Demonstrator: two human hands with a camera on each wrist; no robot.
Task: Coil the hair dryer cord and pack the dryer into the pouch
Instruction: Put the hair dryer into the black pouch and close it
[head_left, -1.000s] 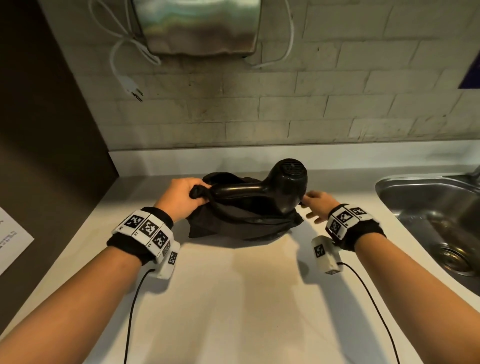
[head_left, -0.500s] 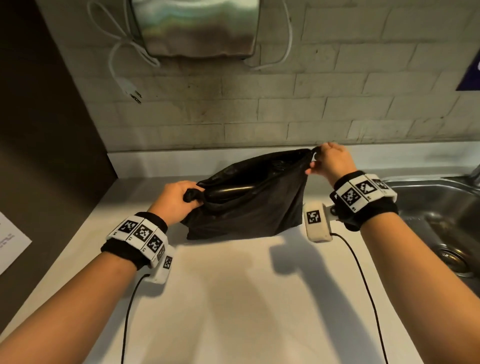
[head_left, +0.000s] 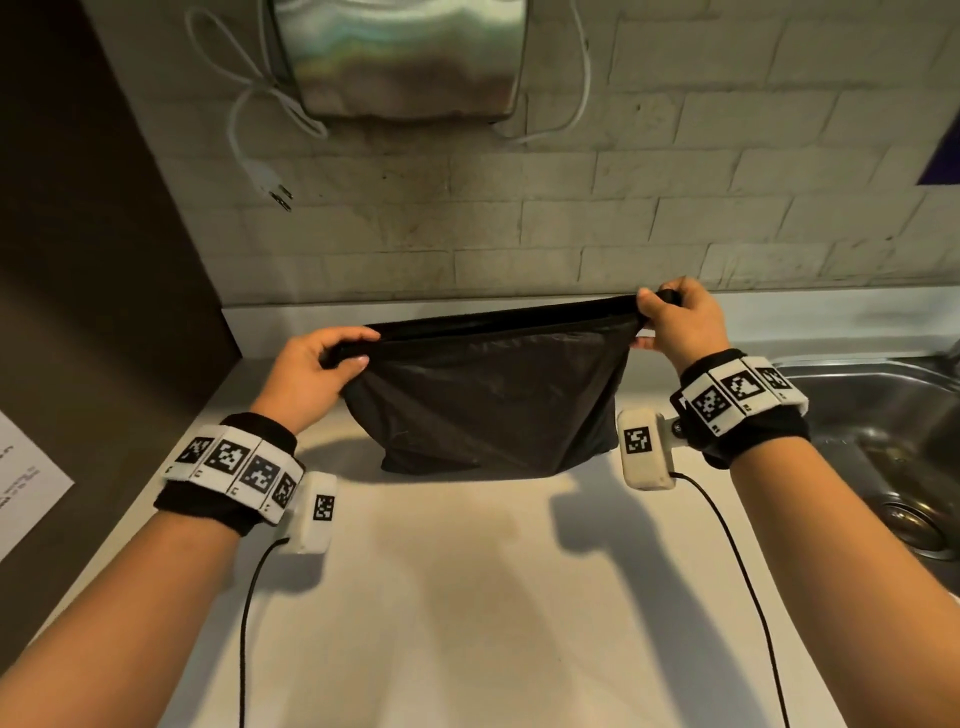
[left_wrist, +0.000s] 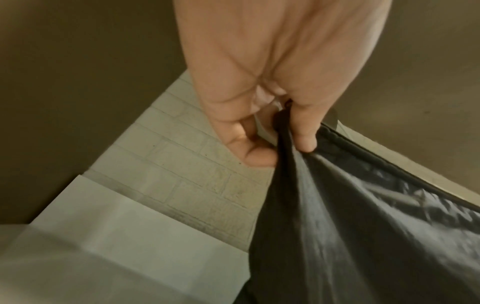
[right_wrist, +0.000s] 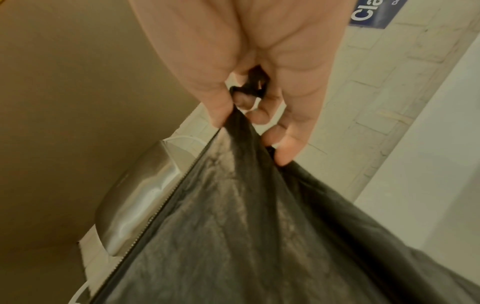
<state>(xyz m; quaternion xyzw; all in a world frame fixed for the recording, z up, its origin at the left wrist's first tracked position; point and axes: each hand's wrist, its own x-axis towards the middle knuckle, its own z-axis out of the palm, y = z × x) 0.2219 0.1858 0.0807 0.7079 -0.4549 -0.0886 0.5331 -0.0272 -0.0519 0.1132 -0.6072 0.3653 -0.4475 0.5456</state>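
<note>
the black pouch (head_left: 488, 400) hangs upright between both hands, above the back part of the white counter (head_left: 467, 597). its bottom is at the counter or just over it; i cannot tell if it touches. the top edge is pulled into a straight line from one hand to the other. the dryer and its cord are not visible; the pouch bulges a little at the bottom.

the left hand (head_left: 306, 376) pinches the left end of the top edge, with the thumb on the near side and the fingers curled behind the cloth. in the left wrist view the thumb (left_wrist: 303, 131) presses the bunched fabric against the fingers.

the right hand (head_left: 680, 325) clenches the right end of the top edge, a bit higher than the left one. in the right wrist view a small black loop (right_wrist: 250, 88) of the pouch sits inside the curled fingers.

a steel sink (head_left: 883, 441) is at the right. on the brick wall hangs a metal box (head_left: 400, 57), and a white plug (head_left: 272, 187) dangles beside it.
</note>
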